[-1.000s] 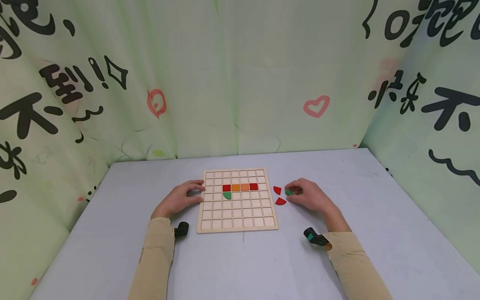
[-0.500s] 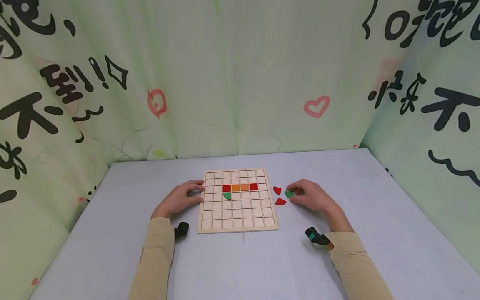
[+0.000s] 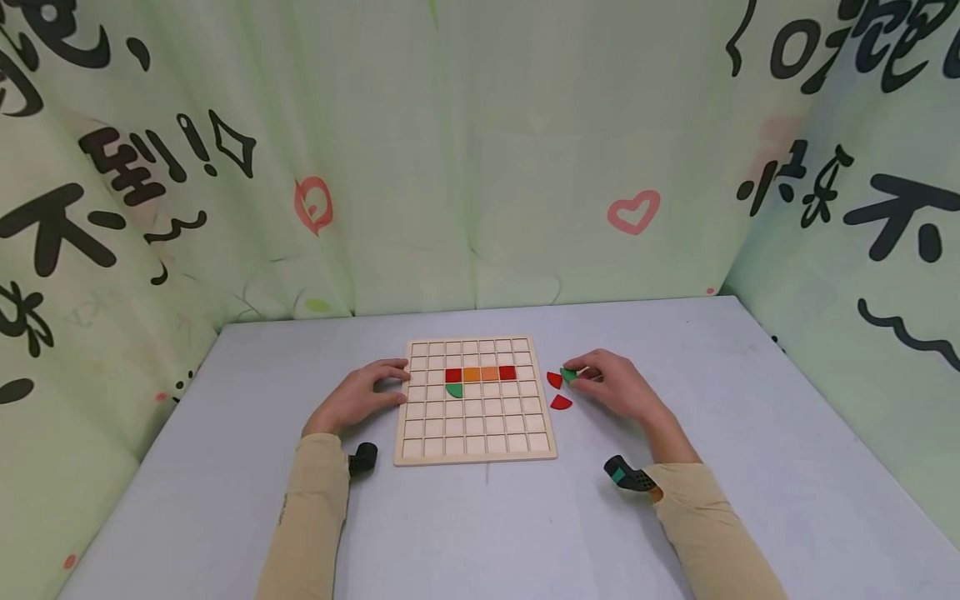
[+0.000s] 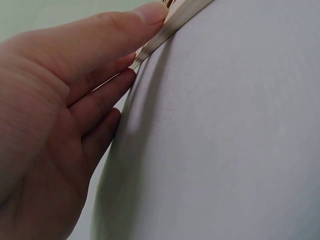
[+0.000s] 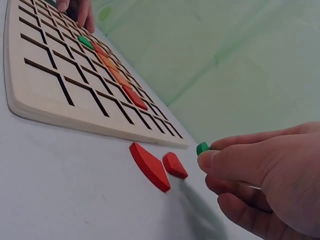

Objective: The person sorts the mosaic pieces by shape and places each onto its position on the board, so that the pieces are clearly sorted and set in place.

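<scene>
My right hand pinches a green quarter-circle block between thumb and fingertips, above the table just right of the board. Two red quarter-circle blocks lie below it, a farther one and a nearer one. The wooden grid board carries a row of a red square, two orange squares and another red square. Under the left red square sits a green quarter-circle block. With fingers extended, my left hand touches the board's left edge with thumb and fingertips.
The board lies on a white-covered table. Behind and at both sides hangs a pale green curtain with black writing and red drawings. A black wrist device shows by the right sleeve, another by the left.
My right hand first shifts slightly right, then moves up and left with the green quarter-circle block, which now overlaps the farther red one's edge. The left hand and board stay put.
</scene>
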